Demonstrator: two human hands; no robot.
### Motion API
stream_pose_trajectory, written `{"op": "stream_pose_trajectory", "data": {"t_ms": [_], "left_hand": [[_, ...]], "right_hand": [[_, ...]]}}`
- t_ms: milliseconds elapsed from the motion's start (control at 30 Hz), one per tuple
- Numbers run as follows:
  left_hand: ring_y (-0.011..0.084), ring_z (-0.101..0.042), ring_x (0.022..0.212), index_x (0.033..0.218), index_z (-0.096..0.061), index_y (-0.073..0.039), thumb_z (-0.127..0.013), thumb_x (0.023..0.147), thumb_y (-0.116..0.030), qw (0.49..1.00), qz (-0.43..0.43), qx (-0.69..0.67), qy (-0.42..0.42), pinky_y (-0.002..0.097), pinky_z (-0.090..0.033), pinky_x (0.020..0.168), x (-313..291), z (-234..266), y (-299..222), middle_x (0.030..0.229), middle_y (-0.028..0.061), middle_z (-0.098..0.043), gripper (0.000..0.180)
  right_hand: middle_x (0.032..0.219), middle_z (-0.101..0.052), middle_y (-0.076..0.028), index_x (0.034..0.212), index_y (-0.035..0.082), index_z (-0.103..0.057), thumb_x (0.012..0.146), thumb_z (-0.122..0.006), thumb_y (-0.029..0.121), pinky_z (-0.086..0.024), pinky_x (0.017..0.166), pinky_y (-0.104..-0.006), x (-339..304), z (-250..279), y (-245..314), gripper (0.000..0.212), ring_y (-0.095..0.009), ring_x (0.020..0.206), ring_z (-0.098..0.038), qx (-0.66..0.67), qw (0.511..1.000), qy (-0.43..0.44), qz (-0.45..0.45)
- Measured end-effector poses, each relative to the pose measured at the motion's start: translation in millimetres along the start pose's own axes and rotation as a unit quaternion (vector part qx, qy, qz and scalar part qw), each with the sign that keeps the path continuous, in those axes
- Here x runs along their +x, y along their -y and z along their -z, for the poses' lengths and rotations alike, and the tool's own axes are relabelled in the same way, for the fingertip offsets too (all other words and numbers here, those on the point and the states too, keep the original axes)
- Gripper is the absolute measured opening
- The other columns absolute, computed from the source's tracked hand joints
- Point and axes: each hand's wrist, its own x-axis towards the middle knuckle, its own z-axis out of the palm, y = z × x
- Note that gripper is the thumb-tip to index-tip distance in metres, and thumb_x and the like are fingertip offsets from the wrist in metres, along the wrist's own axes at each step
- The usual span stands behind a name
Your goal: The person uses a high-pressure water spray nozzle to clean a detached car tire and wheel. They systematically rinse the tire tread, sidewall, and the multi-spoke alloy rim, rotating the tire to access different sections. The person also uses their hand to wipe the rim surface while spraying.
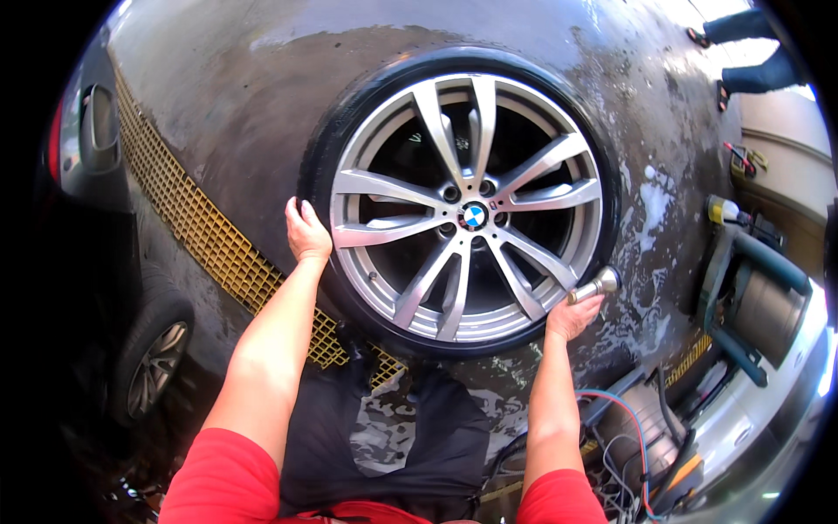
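Note:
A large car wheel (445, 262) with a silver multi-spoke rim and black tyre fills the middle, its face toward me. At its hub is a round blue-and-white centre cap (474, 216). My left hand (309, 234) holds the tyre's left edge, its fingers along the outer side. Low on the wheel's right side, my right hand (573, 316) grips a silver cylindrical tool (594, 286) with a flared, dark-ended head. The tool lies close against the tyre edge; its exact kind cannot be made out. My palm hides part of its handle.
Wet, soapy floor (646, 210) surrounds the wheel. Yellow floor grating (188, 210) runs along the left, beside a dark car with a mounted wheel (157, 367). Machinery (755, 297) and a red-and-blue hose (630, 417) stand at right. Another person's legs (751, 65) show at top right.

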Motion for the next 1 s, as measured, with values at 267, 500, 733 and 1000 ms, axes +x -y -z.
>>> {"op": "stream_pose_trajectory", "data": {"t_ms": [267, 500, 733, 1000], "left_hand": [[0.0419, -0.051, 0.125, 0.137, -0.045, 0.001, -0.041, 0.104, -0.033, 1.0, -0.015, 0.009, 0.019, 0.0439, -0.04, 0.105, 4.6, -5.0, 10.1, 0.135, 0.027, -0.053, 0.047], [0.0433, -0.053, 0.121, 0.137, -0.047, -0.001, -0.04, 0.105, -0.035, 0.999, -0.007, 0.024, 0.022, 0.0444, -0.042, 0.102, 8.0, -5.5, 12.5, 0.131, 0.0285, -0.056, 0.047], [0.0425, -0.052, 0.123, 0.138, -0.046, 0.001, -0.037, 0.106, -0.035, 0.998, -0.037, 0.039, 0.016, 0.0425, -0.041, 0.105, 10.6, -7.5, 24.0, 0.133, 0.0284, -0.055, 0.049], [0.0416, -0.052, 0.124, 0.136, -0.049, 0.002, -0.037, 0.105, -0.037, 0.999, -0.031, 0.042, 0.002, 0.0424, -0.04, 0.106, 14.8, -9.2, 32.2, 0.134, 0.0286, -0.054, 0.051]], "right_hand": [[0.138, -0.045, -0.03, 0.145, -0.009, -0.029, 0.09, -0.065, 0.03, -0.038, 0.108, -0.0478, 5.0, 1.1, 2.7, 0.076, -0.045, 0.126, -0.047, 0.024, 1.0, 0.003, -0.005], [0.135, -0.045, -0.03, 0.145, -0.01, -0.03, 0.091, -0.061, 0.025, -0.041, 0.105, -0.0479, 6.5, 2.4, 4.6, 0.071, -0.045, 0.122, -0.049, 0.028, 1.0, 0.007, -0.006], [0.131, -0.048, -0.029, 0.142, -0.01, -0.035, 0.09, -0.062, 0.022, -0.044, 0.101, -0.0477, 5.8, 5.8, 5.3, 0.067, -0.045, 0.118, -0.052, 0.018, 0.999, -0.026, 0.019], [0.133, -0.046, -0.031, 0.143, -0.011, -0.03, 0.085, -0.068, 0.021, -0.043, 0.101, -0.0505, 6.7, 5.0, 2.6, 0.076, -0.047, 0.117, -0.05, 0.036, 0.998, -0.019, 0.038]]}}
